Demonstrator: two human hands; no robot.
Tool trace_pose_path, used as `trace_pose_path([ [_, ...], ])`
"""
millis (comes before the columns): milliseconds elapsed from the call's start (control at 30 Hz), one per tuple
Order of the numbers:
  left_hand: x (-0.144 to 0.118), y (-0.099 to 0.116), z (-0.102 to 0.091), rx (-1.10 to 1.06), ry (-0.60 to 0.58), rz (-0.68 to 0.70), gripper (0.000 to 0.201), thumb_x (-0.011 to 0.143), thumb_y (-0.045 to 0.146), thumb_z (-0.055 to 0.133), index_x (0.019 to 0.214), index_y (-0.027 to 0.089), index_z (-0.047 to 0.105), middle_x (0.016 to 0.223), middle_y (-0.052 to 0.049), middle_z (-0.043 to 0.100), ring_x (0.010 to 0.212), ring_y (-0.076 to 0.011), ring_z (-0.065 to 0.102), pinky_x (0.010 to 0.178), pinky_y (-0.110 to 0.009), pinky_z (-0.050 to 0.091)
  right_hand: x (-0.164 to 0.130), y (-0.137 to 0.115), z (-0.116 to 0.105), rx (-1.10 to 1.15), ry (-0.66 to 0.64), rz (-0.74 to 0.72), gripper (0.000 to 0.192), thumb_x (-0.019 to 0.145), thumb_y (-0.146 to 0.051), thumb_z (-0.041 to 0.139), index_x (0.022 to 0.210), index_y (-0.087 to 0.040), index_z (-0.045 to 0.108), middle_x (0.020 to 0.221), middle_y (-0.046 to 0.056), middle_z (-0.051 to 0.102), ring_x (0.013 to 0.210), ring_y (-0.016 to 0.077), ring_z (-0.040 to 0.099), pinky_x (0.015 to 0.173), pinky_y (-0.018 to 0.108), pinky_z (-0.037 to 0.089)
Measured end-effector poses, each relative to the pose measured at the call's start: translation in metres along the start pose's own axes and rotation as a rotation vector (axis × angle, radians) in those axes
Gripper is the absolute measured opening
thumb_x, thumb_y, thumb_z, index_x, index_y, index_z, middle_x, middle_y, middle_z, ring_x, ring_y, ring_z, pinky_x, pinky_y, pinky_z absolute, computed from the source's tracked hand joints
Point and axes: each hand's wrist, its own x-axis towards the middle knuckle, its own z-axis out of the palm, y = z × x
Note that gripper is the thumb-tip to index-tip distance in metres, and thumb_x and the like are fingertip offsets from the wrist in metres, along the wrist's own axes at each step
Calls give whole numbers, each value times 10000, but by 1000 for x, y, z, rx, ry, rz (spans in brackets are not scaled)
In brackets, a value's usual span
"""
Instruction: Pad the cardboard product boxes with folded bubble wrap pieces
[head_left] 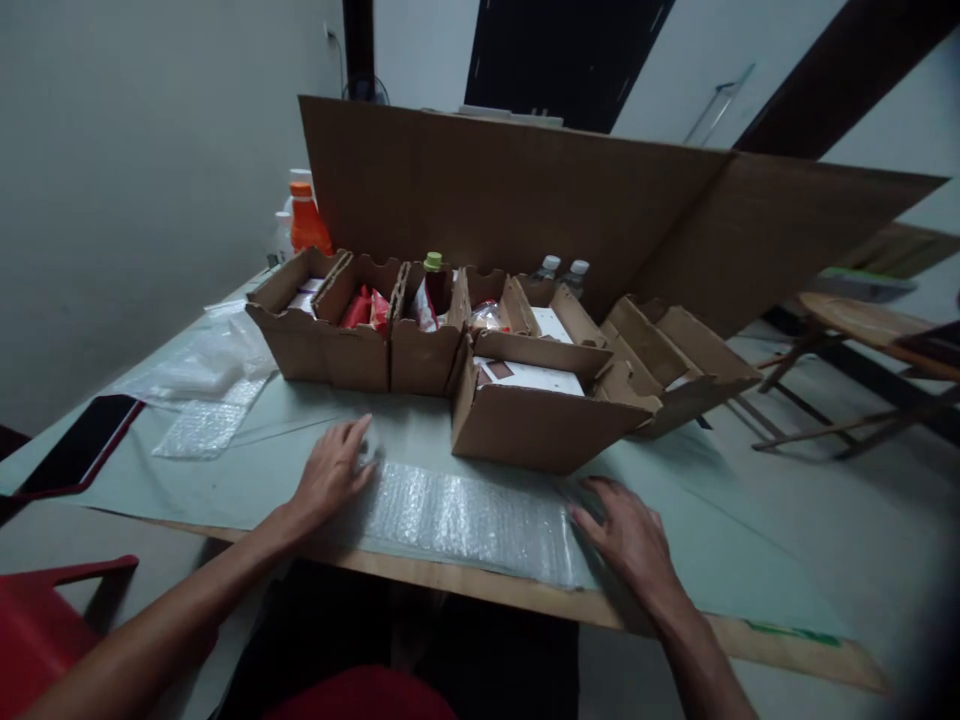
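I see both hands pressed flat and spread on a sheet of bubble wrap lying along the near table edge, low in the frame's centre. My left hand rests on its left end, my right hand on its right end; neither grips anything. I judge the wrap could slide off that front edge if the palms push toward me, since it lies close to the rim. The open box just above it holds a white flat item with dark patches. Behind, a row of small boxes in the upper left-centre carries red packets and a green-capped bottle. A phone lies at far left.
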Motion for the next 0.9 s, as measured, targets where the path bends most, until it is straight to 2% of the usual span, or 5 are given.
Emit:
trace_pose_path([
  [133, -12, 37, 12, 161, 109, 325, 640, 943, 315, 514, 1539, 204, 307, 1573, -192, 383, 1461, -341, 355, 1154, -529, 343, -21, -42, 33, -108, 177, -181, 379, 925, -326, 455, 1202, -179, 669, 1303, 155, 656, 1197, 334, 591, 980, 526, 456],
  [333, -36, 51, 60, 241, -301, 613, 746, 976, 468, 460, 1594, 147, 193, 1610, -176, 342, 1501, -308, 307, 1227, -511, 220, -35, -133, 104, -20, -129, -576, 600, 896, -223, 535, 1482, -124, 454, 1528, 145, 473, 1421, 281, 405, 1149, 456, 366],
  [533, -40, -17, 39, 428, -270, 486, 612, 1002, 478, 429, 1550, 214, 357, 1625, -152, 313, 1513, -324, 274, 1225, -539, 162, -55, -49, 88, -212, -13, -420, 556, 984, -375, 468, 1482, -128, 449, 1509, 171, 491, 1392, 325, 441, 1124, 533, 363],
  [667, -40, -29, 28, 378, -235, 380, 552, 985, 446, 457, 1503, 254, 446, 1610, -136, 360, 1483, -338, 330, 1194, -542, 248, -62, 16, 53, -326, 118, -193, 492, 1012, -368, 332, 1345, -106, 582, 1408, 207, 574, 1308, 347, 522, 1021, 530, 442],
  [900, -14, -15, 11, 354, -179, 73, 470, 856, 339, 561, 1302, 204, 618, 1200, -142, 681, 1124, -337, 585, 974, -491, 439, -26, 9, 34, -150, -35, -167, 403, 930, -370, 446, 1232, -191, 645, 1344, 137, 631, 1228, 298, 581, 1018, 471, 443],
])
